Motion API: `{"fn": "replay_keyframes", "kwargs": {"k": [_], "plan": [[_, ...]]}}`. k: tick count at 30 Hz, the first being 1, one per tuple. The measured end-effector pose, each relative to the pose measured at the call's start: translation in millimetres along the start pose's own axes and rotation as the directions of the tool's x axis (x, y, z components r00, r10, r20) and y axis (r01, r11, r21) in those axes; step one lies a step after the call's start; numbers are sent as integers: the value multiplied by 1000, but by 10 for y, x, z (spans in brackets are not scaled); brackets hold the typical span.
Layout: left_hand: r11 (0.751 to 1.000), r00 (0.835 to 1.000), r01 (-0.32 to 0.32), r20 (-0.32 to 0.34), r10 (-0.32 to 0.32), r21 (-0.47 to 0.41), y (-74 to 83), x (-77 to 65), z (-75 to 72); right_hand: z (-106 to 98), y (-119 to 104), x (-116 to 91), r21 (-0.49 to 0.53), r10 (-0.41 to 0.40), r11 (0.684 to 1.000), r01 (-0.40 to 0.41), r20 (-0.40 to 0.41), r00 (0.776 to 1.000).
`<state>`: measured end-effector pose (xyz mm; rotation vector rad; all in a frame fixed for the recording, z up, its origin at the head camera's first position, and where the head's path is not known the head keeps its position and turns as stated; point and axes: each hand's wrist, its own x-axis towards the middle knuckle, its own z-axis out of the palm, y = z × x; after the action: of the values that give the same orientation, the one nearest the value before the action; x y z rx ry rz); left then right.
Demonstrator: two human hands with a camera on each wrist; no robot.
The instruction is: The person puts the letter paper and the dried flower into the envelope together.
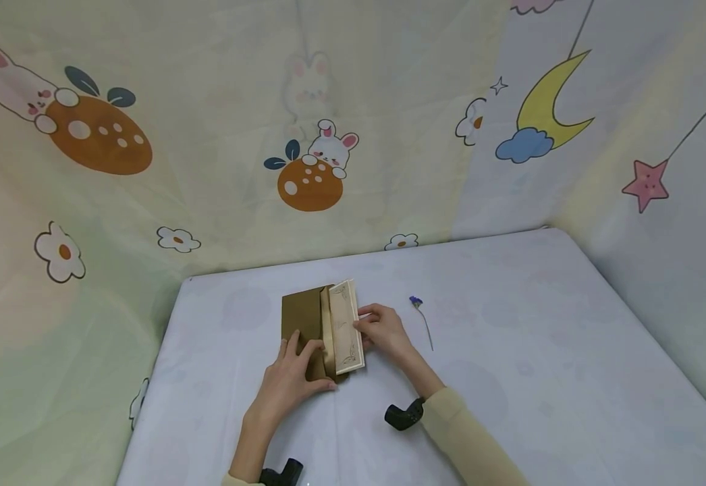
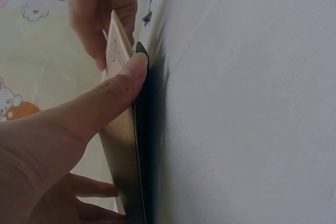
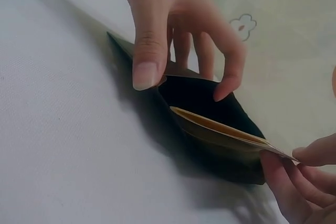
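Observation:
A gold-brown envelope lies on the white table with its mouth toward the right. Part of a cream card with scrollwork corners sticks out of that mouth; its other end is hidden inside. My left hand holds the envelope at the mouth, thumb at the near corner and index finger at the edge. In the right wrist view the dark inside of the envelope gapes between that thumb and finger. My right hand pinches the card's outer edge between thumb and fingers.
A thin-stemmed purple flower lies on the table to the right of my right hand. Cloth printed with rabbits, daisies and a moon hangs behind and beside the table. Each wrist wears a black camera mount.

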<state>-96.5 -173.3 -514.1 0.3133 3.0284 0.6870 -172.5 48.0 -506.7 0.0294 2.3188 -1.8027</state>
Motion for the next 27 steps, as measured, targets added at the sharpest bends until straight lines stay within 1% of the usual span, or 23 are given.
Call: {"fn": "replay_keyframes", "kwargs": {"k": [6,11,27], "plan": [[1000,1000,2,1,-2,-5,-6,-4,8,88,17,34,-73,-13,997,14,12,1000],[1000,1000,7,3,-7,-13,-14,0,13,158,3,44,-102,-24,994,26,20,1000],[1000,1000,8,1,-8,-8,-21,1,20,366,-16,43,-77,-70,994,75,68,995]]}}
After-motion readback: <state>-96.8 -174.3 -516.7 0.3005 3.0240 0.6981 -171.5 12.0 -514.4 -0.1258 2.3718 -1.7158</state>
